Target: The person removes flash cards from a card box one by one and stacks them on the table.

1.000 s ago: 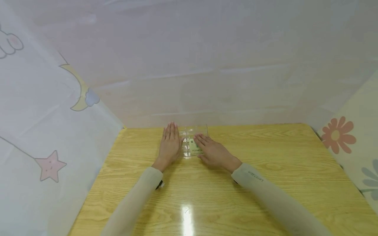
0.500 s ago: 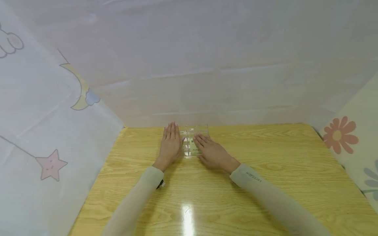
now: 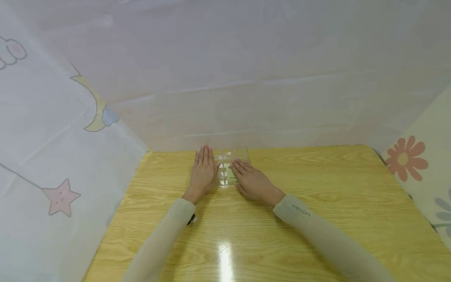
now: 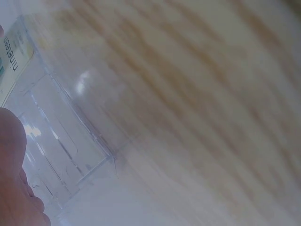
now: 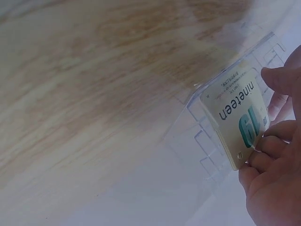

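Note:
A clear plastic box with slotted dividers (image 4: pixel 70 136) sits at the table's back edge, between both hands in the head view. In its right part is a stack of pale cards (image 5: pixel 240 113), the top one printed "nineteen" and a teal 19. My left hand (image 3: pixel 203 170) lies along the box's left side, fingers straight and together, thumb at the wall. My right hand (image 3: pixel 256 183) reaches over the right side, fingers extended together and covering part of the cards. In the right wrist view, its fingertips meet the stack's edge and the thumb stands apart.
The wood-grain table (image 3: pixel 317 203) spreads in front and to both sides. A pale cloth backdrop (image 3: pixel 246 109) rises directly behind its back edge. Side sheets carry a printed star (image 3: pixel 61 197), a moon (image 3: pixel 92 105) and a red flower (image 3: pixel 406 158).
My right hand has shifted slightly left over the cards, hiding more of the printed word. The left hand and the box stay nearly still.

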`<state>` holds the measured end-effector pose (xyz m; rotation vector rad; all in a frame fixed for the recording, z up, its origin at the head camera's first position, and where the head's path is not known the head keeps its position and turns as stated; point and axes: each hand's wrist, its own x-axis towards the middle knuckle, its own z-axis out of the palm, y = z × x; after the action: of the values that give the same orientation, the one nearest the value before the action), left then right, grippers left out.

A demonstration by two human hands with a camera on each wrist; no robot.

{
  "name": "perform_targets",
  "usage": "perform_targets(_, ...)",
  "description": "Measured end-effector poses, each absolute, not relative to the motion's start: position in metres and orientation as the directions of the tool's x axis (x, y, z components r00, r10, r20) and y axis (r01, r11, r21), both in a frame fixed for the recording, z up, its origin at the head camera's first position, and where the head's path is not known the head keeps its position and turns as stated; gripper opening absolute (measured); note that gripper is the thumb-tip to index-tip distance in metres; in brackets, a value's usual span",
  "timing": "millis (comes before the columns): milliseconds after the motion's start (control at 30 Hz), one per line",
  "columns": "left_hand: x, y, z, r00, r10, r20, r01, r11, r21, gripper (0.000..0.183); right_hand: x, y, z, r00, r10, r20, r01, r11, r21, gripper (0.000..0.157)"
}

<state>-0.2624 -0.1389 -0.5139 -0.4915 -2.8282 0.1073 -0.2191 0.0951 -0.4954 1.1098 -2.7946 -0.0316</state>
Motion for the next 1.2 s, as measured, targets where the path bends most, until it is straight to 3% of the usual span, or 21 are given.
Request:
perform_targets(433, -0.261, -0.138, -0.513, -0.913, 0.334, 0.235, 0.312, 0.941, -0.13, 0.071, -0.218, 0.095, -0.496, -0.715, -0.688, 0.124, -0.687, 0.725, 0.059, 0.07)
perform_targets(633, -0.261, -0.138, -0.512, -0.912, 0.336, 0.235, 0.314, 0.941, -0.128, 0.071, -0.217, 0.095, -0.496, -0.715, -0.679, 0.166, -0.684, 0.729, 0.032, 0.058)
perform_targets(1200, -0.261, -0.138, -0.513, -0.911, 0.329, 0.248, 0.31, 0.944, -0.114, 0.069, -0.231, 0.088, -0.485, -0.677, -0.618, 0.4, -0.687, 0.726, -0.041, 0.03)
